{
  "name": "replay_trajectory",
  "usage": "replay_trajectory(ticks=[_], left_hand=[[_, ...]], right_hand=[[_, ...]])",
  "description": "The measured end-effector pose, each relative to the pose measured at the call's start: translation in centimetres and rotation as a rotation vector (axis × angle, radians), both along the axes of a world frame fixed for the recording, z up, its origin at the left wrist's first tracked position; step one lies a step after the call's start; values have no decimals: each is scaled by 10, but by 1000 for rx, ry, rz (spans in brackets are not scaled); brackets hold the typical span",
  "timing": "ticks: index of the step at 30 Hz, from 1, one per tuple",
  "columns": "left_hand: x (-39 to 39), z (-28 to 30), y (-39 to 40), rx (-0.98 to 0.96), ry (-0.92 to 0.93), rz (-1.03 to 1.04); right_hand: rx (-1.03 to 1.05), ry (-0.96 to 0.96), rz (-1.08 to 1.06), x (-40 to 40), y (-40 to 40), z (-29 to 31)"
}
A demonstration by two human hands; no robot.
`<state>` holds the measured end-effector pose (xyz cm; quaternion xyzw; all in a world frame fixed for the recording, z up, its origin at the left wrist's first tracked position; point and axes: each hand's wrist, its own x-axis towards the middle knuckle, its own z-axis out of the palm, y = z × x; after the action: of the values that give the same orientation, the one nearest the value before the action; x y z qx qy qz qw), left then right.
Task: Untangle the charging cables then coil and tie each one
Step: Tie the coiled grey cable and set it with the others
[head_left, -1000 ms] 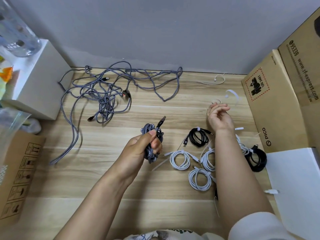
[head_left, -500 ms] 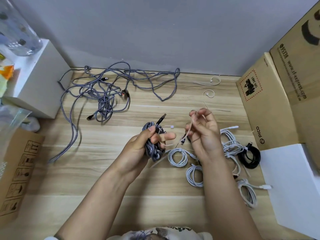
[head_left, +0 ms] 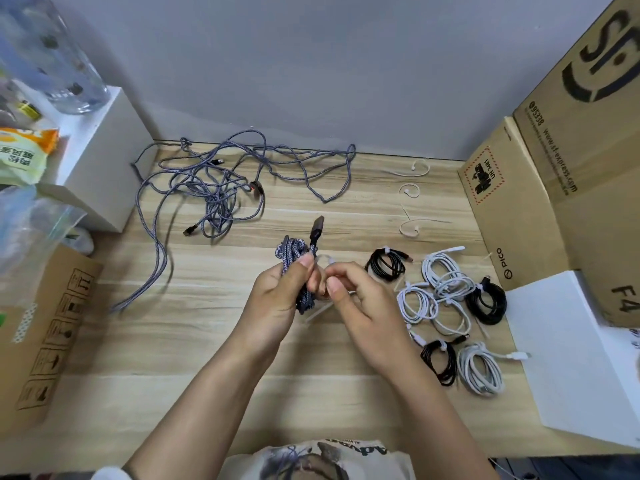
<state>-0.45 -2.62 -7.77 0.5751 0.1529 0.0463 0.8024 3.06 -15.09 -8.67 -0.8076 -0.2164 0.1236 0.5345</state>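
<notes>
My right hand (head_left: 360, 303) is coming back from the far side of the table, where it was reaching a second ago, and is now meeting my left hand (head_left: 277, 299). It is bringing a thin white tie (head_left: 323, 259) up against the coiled grey cable (head_left: 294, 251), which my left hand is gripping.

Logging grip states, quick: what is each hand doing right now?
Left hand: grips the coiled grey braided cable.
Right hand: pinches a thin white tie beside that coil.
</notes>
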Motion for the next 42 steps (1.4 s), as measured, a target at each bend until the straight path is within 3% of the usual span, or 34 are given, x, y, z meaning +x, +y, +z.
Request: replay_trajectory(ticks=[3, 5, 8, 10, 14, 18, 22, 26, 28, 31, 33, 35, 38, 42], left_hand=[[-5, 5, 2, -25, -5, 31], [-3, 6, 4, -141, 40, 91], [0, 1, 13, -580, 122, 167], [-1, 0, 14, -592, 137, 178], [-4, 5, 6, -410, 137, 174], [-13, 8, -1, 72, 139, 146], [-16, 10, -1, 134, 57, 141], [-13, 5, 2, -119, 38, 91], [-13, 3, 3, -131, 49, 84], [-15, 2, 1, 76, 111, 52], [-17, 3, -3, 154, 137, 22], [-17, 5, -3, 187, 148, -2], [-16, 6, -1, 212, 157, 11], [-19, 10, -3, 196, 180, 12]], right_hand=[[68, 131, 18, -10, 2, 2], [11, -4, -60, -14, 3, 5], [-65, -235, -198, -17, 3, 6], [-101, -311, -213, -17, 2, 4], [-154, -438, -253, -16, -4, 4], [-325, -500, -455, -10, -12, 11], [-291, -351, -524, -7, -16, 12], [-92, -266, -413, -13, -10, 24], [295, -4, -320, -19, -5, 40], [721, 488, -88, -27, 3, 62], [748, 701, 28, -29, 9, 63], [647, 781, 1, -28, 13, 49], [447, 579, -136, -26, 14, 30], [-83, -92, -208, -27, 10, 7]])
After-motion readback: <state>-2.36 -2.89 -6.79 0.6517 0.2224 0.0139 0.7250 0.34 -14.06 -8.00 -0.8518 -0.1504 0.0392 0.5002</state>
